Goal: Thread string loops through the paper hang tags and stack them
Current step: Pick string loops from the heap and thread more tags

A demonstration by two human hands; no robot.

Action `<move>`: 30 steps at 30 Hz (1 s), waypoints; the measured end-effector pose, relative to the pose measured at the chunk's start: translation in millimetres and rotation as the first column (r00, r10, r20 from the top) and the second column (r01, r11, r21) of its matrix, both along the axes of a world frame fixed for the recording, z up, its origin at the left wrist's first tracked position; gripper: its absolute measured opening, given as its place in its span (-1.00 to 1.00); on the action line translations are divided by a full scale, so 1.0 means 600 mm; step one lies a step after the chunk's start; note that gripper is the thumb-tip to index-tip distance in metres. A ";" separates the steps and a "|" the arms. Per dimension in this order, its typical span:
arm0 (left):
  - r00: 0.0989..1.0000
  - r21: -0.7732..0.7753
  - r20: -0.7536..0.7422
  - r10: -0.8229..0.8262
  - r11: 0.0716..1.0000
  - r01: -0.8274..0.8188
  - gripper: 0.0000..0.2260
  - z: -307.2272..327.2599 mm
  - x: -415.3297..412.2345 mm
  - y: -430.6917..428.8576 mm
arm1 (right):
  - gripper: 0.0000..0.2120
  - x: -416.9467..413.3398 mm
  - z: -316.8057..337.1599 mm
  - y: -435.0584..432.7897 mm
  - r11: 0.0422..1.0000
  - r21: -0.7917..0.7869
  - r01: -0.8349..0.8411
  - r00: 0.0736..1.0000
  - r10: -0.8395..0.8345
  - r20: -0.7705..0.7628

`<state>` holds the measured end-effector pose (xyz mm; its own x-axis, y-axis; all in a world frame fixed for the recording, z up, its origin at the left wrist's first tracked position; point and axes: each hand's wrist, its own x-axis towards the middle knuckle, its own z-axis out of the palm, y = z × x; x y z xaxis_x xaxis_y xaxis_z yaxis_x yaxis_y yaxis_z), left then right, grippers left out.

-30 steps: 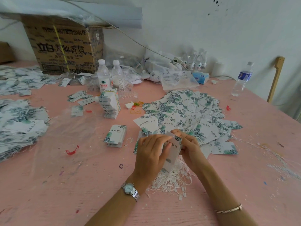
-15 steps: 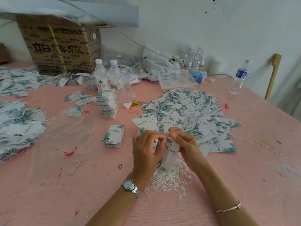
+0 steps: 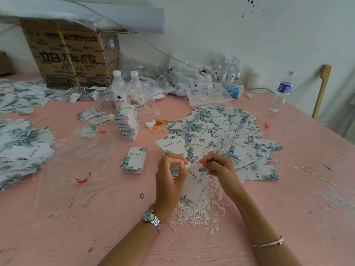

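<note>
- Pinching the leaf-printed top of one tag (image 3: 195,184), the right hand (image 3: 219,169) has thumb and forefinger closed on it, with the other fingers curled in.
- The left hand (image 3: 170,179) is curled as well, thumb and bent fingers gripping the tag's left edge. Something greyish sits inside those fingers, and from where I stand I cannot tell what it is.
- That tag hangs tilted between the two hands, clear of the pink table (image 3: 96,217). Its lower end is over a tangle of white strings (image 3: 199,212) lying between the forearms.
- One watch (image 3: 152,220) is on the left wrist and one bracelet (image 3: 268,242) on the right.
- A loose heap (image 3: 217,135) of tags, far too many to count, spreads behind the hands, its near edge just beside the right knuckles.
- Two neat stacks stand to the left of the hands: a short stack (image 3: 135,160) close by, and a tall stack (image 3: 127,123) further back with a band round it.
- A second heap (image 3: 21,148) lies at the table's far left.
- Two bottles (image 3: 119,91) stand side by side behind the tall stack.
- A lone bottle (image 3: 282,91) stands at the right, near the wall.
- Some small bottles (image 3: 228,72) are bunched at the back, too blurred to count.
- One box (image 3: 71,58) sits at the back left, and one blue tissue pack (image 3: 233,90) lies by the wall.
- One red scrap (image 3: 83,178) lies well left of the hands.
- A few rubber bands (image 3: 158,127) lie between the tall stack and the heap.
</note>
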<state>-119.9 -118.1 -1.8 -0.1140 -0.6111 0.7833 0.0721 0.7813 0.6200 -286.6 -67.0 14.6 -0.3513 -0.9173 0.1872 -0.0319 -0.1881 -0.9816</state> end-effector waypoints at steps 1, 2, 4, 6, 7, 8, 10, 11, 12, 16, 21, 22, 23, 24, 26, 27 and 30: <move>1.000 0.003 -0.006 -0.006 1.000 0.006 -0.95 0.001 0.000 0.000 | -0.69 -0.002 -0.001 -0.001 1.000 -0.003 0.004 1.000 -0.004 0.012; 1.000 0.005 -0.012 -0.009 1.000 0.009 -0.95 0.001 0.000 0.000 | -0.65 -0.004 -0.002 -0.002 1.000 -0.007 0.016 0.999 -0.016 0.030; 1.000 0.008 -0.028 0.002 1.000 -0.002 -0.95 0.001 -0.001 -0.001 | -0.64 -0.009 -0.003 -0.002 0.999 -0.023 0.040 0.996 -0.038 0.087; 0.999 0.007 -0.038 0.021 1.000 -0.020 -0.96 -0.001 -0.001 -0.001 | -0.67 -0.015 -0.002 -0.001 0.997 -0.039 0.060 0.985 -0.053 0.165; 0.999 0.008 -0.038 0.030 1.000 -0.029 -0.96 -0.002 -0.002 -0.001 | -0.67 -0.017 -0.002 -0.001 0.996 -0.039 0.075 0.978 -0.066 0.200; 0.999 0.011 -0.036 0.038 0.999 -0.038 -0.98 -0.003 -0.002 -0.001 | -0.66 -0.020 -0.002 0.000 0.995 -0.034 0.095 0.970 -0.085 0.228; 0.997 0.021 -0.033 0.064 0.998 -0.064 -0.97 -0.003 -0.002 -0.001 | -0.65 -0.024 -0.003 0.000 0.992 -0.015 0.128 0.958 -0.120 0.262; 0.997 0.027 -0.033 0.076 0.997 -0.076 -0.97 -0.002 -0.001 -0.001 | -0.66 -0.025 -0.003 0.000 0.991 -0.008 0.136 0.954 -0.129 0.272; 0.996 0.034 -0.032 0.083 0.996 -0.081 -0.97 -0.002 -0.001 -0.001 | -0.68 -0.026 -0.003 -0.001 0.990 -0.003 0.143 0.951 -0.137 0.278; 0.995 0.061 -0.014 0.098 0.993 -0.097 -0.91 0.001 0.000 0.001 | -0.79 -0.022 -0.004 -0.001 0.985 -0.015 0.174 0.942 -0.162 0.295; 0.995 0.044 0.053 0.090 0.995 -0.093 -0.93 0.001 0.000 -0.003 | -0.72 -0.018 0.003 0.004 0.986 -0.084 0.144 0.931 -0.106 0.348; 0.995 0.048 0.057 0.077 0.996 -0.080 -0.93 0.001 0.000 -0.004 | -0.73 -0.017 0.003 0.004 0.985 -0.105 0.137 0.937 -0.094 0.337; 0.996 0.055 0.059 0.062 0.996 -0.065 -0.92 0.001 0.000 -0.005 | -0.74 -0.014 0.004 0.005 0.984 -0.126 0.128 0.943 -0.082 0.322; 0.997 0.064 0.060 0.047 0.997 -0.051 -0.92 0.000 0.000 -0.005 | -0.75 -0.012 0.005 0.004 0.982 -0.145 0.117 0.950 -0.069 0.304; 0.997 0.074 0.075 0.029 0.997 -0.035 -0.90 -0.001 -0.002 -0.005 | -0.75 -0.008 0.006 0.004 0.980 -0.184 0.077 0.965 -0.028 0.260; 0.996 0.078 0.084 0.026 0.996 -0.033 -0.89 -0.002 -0.003 -0.005 | -0.76 -0.006 0.007 0.004 0.979 -0.198 0.054 0.972 -0.006 0.236; 0.995 0.107 0.095 0.014 0.994 -0.024 -0.84 -0.003 -0.005 -0.005 | -0.76 0.001 0.009 0.004 0.979 -0.202 0.029 0.979 0.014 0.204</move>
